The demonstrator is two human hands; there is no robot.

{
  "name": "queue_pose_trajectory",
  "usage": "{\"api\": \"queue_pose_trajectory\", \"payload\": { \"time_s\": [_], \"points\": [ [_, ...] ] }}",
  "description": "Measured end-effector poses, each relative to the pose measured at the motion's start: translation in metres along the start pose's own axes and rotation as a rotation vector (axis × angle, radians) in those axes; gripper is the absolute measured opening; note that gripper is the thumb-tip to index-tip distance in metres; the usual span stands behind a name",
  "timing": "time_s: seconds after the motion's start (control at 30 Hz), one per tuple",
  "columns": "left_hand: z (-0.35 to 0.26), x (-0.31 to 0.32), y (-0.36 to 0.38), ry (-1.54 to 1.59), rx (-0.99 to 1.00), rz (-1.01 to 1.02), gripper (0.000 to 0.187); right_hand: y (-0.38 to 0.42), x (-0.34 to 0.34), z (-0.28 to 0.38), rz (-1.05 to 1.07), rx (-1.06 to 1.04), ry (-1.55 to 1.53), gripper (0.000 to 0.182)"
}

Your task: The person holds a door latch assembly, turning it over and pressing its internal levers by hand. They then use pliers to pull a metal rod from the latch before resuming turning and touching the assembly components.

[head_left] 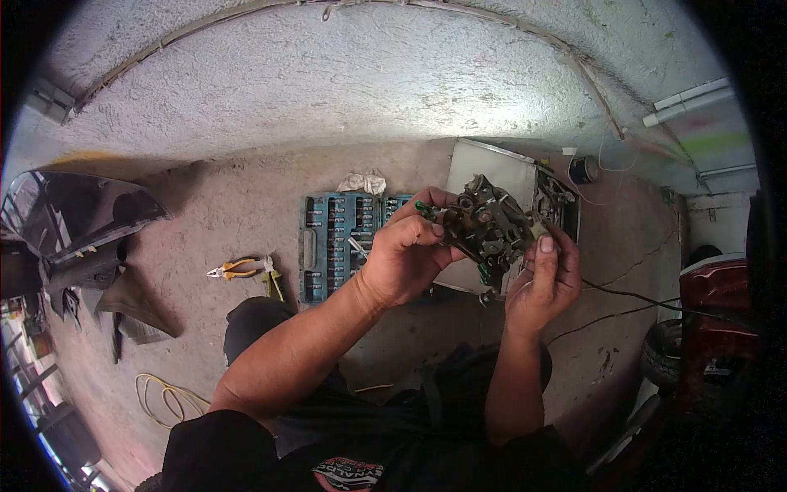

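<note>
left hand (407, 261): raised in front of the chest, fingers curled tight around the left side of the metal mechanism (485, 227), thumb pressed on its near face
right hand (544, 279): closed on the lower right corner of the same part, thumb pointing up along its edge, fingers wrapped behind
metal mechanism: dark, greasy assembly of plates and levers, held in the air between both hands, tilted a little, with a green piece showing at its bottom edge and another green bit at its upper left by the fingertips
socket set case (340, 238): open blue tray on the concrete floor, just beyond the left hand, rows of sockets and bits inside
rag (363, 182): crumpled pale cloth lying at the far edge of the case
pliers (234, 269): orange and yellow handles, on the floor left of the case, a second small tool just beside them
flat panel (492, 176): pale sheet lying on the floor behind the held part, partly hidden by it
black cable (639, 299): runs across the floor to the right of the right hand
yellow cord (164, 402): loose coil on the floor at lower left, well apart from the hands
</note>
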State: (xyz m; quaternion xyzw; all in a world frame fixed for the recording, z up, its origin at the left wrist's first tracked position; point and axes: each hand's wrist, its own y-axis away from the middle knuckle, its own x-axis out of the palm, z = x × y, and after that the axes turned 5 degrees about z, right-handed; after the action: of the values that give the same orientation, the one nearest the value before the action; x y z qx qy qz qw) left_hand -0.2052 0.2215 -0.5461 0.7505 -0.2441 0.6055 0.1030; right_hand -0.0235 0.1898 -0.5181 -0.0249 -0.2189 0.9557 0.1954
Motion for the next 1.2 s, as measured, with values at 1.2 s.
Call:
{"api": "queue_pose_trajectory", "payload": {
  "time_s": [1.2],
  "points": [
    [0.000, 0.005, -0.003, -0.009, -0.075, -0.003, 0.033, -0.005, 0.000, 0.009, -0.060, 0.145, -0.065, 0.018]
  ]
}}
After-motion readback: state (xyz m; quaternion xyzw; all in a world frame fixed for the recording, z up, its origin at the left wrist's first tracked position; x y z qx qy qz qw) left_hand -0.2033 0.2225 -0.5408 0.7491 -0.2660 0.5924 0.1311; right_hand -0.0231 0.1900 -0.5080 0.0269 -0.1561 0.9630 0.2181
